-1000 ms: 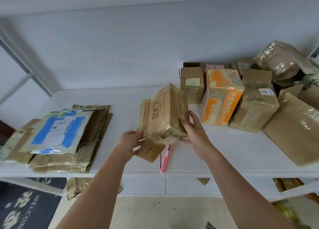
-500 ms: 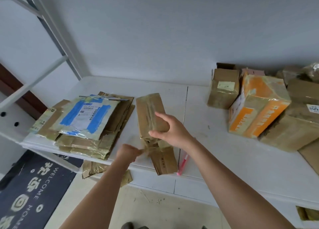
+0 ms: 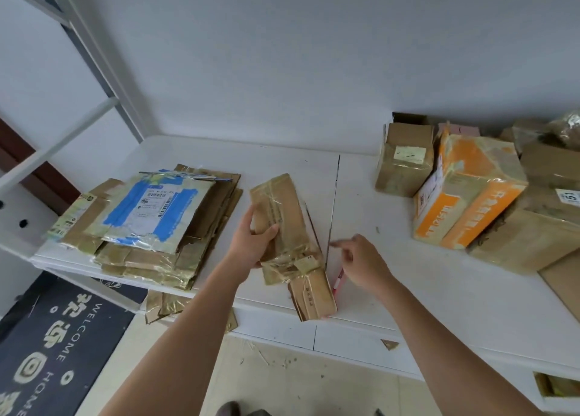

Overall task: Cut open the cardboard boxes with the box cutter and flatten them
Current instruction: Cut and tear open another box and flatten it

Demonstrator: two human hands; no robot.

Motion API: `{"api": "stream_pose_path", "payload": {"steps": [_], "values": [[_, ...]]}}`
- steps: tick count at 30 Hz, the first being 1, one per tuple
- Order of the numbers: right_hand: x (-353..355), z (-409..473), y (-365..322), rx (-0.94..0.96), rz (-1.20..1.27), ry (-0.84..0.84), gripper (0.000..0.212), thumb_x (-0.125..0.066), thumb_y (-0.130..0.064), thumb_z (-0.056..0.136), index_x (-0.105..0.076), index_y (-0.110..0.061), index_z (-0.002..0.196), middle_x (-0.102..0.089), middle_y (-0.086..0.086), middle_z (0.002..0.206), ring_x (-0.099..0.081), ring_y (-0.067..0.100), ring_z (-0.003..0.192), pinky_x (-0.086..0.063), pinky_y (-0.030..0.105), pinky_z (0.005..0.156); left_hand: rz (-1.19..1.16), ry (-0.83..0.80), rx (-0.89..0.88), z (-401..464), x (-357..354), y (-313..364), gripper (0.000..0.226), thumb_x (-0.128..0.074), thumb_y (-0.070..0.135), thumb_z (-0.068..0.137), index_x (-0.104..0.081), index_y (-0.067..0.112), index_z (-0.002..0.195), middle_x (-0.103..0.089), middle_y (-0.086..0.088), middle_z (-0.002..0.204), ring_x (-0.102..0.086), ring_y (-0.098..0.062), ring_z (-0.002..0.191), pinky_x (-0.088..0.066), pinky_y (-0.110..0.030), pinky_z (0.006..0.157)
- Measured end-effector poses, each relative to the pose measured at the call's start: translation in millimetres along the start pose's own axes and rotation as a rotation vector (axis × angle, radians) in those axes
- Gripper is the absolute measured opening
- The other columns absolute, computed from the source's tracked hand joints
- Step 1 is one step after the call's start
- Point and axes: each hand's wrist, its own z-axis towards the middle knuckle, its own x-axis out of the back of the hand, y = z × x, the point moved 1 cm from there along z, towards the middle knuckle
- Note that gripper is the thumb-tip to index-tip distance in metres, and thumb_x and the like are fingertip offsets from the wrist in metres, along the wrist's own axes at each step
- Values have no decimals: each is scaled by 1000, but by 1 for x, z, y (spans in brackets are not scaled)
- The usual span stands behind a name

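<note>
Left hand (image 3: pixel 255 243) fingers wrapped round squashed brown tape-covered cardboard box (image 3: pixel 284 227) on white table (image 3: pixel 439 296). Right hand (image 3: pixel 361 263) beside it, fingers loose, holding nothing.

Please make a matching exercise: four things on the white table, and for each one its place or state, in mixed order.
1 flattened box
2 pile of flattened cardboard
3 orange box
4 pink box cutter

A lies on the table, half hidden under the cardboard
B stands at the right among unopened boxes
C gripped by the left hand
D stacked at the table's left end

1-C, 2-D, 3-B, 4-A
</note>
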Motion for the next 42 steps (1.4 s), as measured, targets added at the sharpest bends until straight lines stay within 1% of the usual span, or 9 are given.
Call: {"api": "stream_pose_path", "payload": {"steps": [4, 8, 14, 19, 24, 28, 32, 36, 42], "values": [[-21, -24, 35, 73, -454, -191, 41, -47, -9, 94, -63, -28, 127, -49, 2, 123, -51, 21, 116, -47, 31, 81, 23, -7, 6, 3, -12, -3, 64, -66, 29, 93, -33, 52, 143, -58, -5, 126, -64, -25, 100, -59, -42, 72], [-12, -28, 42, 180, -709, -108, 24, -50, -17, 92, -64, -25, 110, -58, -3, 111, -53, 19, 113, -47, 32, 78, 151, -23, -34, 7, -32, 5, 66, -66, 32, 93, -30, 50, 146, -51, 0, 134, -63, -26, 104, -60, -49, 76], [39, -40, 63, -15, -796, 36, 17, -53, -21, 92, -50, -22, 109, -59, -3, 102, -58, 20, 101, -41, 32, 65, 258, 5, -54, 10, -47, 10, 72, -66, 32, 93, -24, 47, 150, -53, 0, 132, -64, -23, 95, -60, -52, 72], [63, -37, 30, 94, -120, 495, 7, -60, -8, 87, -53, -11, 89, -60, -3, 79, -58, 19, 69, -42, 30, 55, 296, 58, -77, -2, -56, 3, 71, -63, 32, 94, -24, 41, 153, -57, 10, 97, -67, -25, 87, -61, -50, 70], [55, -2, -32, 176, 542, 467, 5, -64, 0, 90, -65, -2, 94, -69, -10, 93, -64, 2, 83, -50, 17, 70, 200, 7, -68, -21, -63, -9, 76, -67, 24, 93, -23, 37, 153, -60, 9, 96, -70, -26, 84, -61, -50, 63], [34, 32, -68, 142, 712, 329, 5, -68, -7, 91, -65, -3, 91, -73, 0, 91, -71, 11, 84, -58, 29, 73, 140, -31, -55, -22, -59, -8, 77, -67, 19, 92, -24, 36, 153, -63, 6, 93, -72, -26, 82, -61, -50, 61], [19, 60, -86, 123, 769, 308, 16, -60, -10, 97, -54, -9, 82, -72, 9, 81, -71, 22, 76, -56, 47, 71, 105, -95, -21, -22, -51, -7, 76, -66, 15, 93, -25, 38, 153, -60, -2, 121, -69, -24, 96, -62, -46, 63], [8, 74, -77, 121, 641, 347, 15, -54, -11, 100, -48, -9, 87, -67, 13, 86, -69, 20, 81, -53, 33, 65, 111, -146, -3, -20, -43, -7, 73, -67, 17, 92, -30, 45, 149, -63, 5, 101, -70, -15, 83, -62, -42, 64], [3, 82, -69, 145, 557, 331, 17, -54, -14, 100, -46, -15, 84, -65, 16, 88, -66, 27, 82, -45, 20, 56, 47, -139, 8, -16, -41, -10, 71, -66, 15, 92, -34, 47, 146, -56, 8, 107, -67, -17, 90, -62, -35, 62]]}}
